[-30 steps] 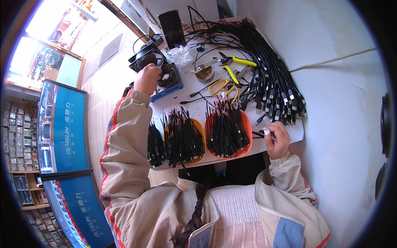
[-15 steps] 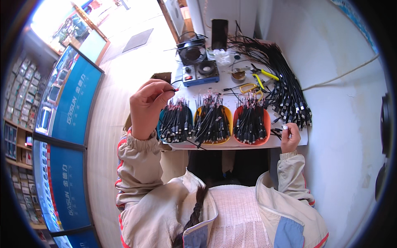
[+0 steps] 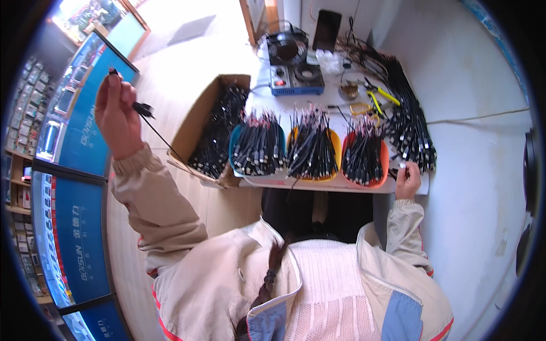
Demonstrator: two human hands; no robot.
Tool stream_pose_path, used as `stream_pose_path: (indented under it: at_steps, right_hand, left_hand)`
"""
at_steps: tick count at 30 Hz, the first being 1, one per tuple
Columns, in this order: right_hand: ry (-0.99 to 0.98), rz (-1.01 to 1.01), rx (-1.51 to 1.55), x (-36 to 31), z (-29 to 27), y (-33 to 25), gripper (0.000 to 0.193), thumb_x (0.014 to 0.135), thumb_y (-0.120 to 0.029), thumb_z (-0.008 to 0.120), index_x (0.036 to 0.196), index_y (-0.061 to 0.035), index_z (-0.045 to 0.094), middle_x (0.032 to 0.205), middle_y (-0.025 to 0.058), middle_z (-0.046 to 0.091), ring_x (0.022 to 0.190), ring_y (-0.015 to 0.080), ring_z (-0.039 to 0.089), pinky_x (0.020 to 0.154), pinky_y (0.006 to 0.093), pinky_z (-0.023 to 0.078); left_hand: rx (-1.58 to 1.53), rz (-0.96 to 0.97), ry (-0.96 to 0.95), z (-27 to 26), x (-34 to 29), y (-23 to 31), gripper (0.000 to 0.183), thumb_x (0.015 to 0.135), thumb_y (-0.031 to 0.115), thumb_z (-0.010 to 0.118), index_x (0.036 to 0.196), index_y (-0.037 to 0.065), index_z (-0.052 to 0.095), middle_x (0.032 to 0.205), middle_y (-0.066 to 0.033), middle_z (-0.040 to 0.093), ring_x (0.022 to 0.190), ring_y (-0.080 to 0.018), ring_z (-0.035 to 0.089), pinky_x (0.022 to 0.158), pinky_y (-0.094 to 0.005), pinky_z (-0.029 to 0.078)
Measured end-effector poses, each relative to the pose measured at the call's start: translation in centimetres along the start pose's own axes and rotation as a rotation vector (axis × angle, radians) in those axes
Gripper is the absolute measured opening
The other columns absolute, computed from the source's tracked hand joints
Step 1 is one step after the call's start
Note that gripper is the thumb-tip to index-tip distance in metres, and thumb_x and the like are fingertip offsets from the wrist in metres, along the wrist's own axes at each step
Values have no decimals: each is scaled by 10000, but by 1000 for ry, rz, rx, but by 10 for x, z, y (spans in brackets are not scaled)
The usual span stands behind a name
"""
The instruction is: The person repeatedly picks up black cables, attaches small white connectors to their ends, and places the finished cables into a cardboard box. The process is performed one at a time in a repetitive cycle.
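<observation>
My left hand (image 3: 118, 113) is raised at the far left, beyond the table, its fingers pinched on a black cable. One end of the cable pokes out above the fingertips; a black connector (image 3: 142, 108) hangs beside the hand, and a thin length runs down to the rim of a cardboard box (image 3: 187, 133) full of black cables. By the table's right front corner, my right hand (image 3: 408, 181) is closed next to the orange bin (image 3: 380, 183). A small white spot shows at its fingertips; what it is, I cannot make out.
Teal (image 3: 234, 146), yellow (image 3: 335, 149) and orange bins hold upright bundles of short black cables with pinkish ends. Behind stand a blue soldering station (image 3: 296, 85), a fan (image 3: 287, 48), yellow-handled pliers (image 3: 388, 95) and a dark phone (image 3: 327, 31). Long cables (image 3: 406, 108) heap along the right wall.
My left hand has swung far left and away from the teal bin, with the cable trailing. The view has shifted so the whole cardboard box shows. My right hand stays near the orange bin.
</observation>
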State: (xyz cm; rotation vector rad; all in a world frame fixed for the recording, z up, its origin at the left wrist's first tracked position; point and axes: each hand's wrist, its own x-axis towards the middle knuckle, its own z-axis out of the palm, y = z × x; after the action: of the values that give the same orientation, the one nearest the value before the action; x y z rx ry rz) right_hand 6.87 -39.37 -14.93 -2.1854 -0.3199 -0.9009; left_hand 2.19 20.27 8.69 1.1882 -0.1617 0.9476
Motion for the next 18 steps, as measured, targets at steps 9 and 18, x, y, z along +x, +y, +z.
stream_pose_path:
  at_steps: [9, 18]
  right_hand:
    - [-72, 55, -35, 0, 0, -3, 49, 871, -52, 597, 864, -7, 581, 816, 34, 557, 609, 95, 437, 532, 231, 360]
    - [-103, 17, -51, 5, 2, -7, 47, 867, -46, 593, 866, -5, 571, 838, 33, 559, 565, 71, 386, 491, 219, 310]
  left_hand:
    - [301, -165, 249, -56, 8, -181, 81, 853, 28, 689, 916, -21, 676, 721, -51, 639, 549, -86, 544, 465, -180, 406]
    - [624, -370, 111, -72, 0, -340, 99, 821, 48, 707, 861, -39, 681, 662, -54, 643, 489, -87, 546, 429, -222, 399]
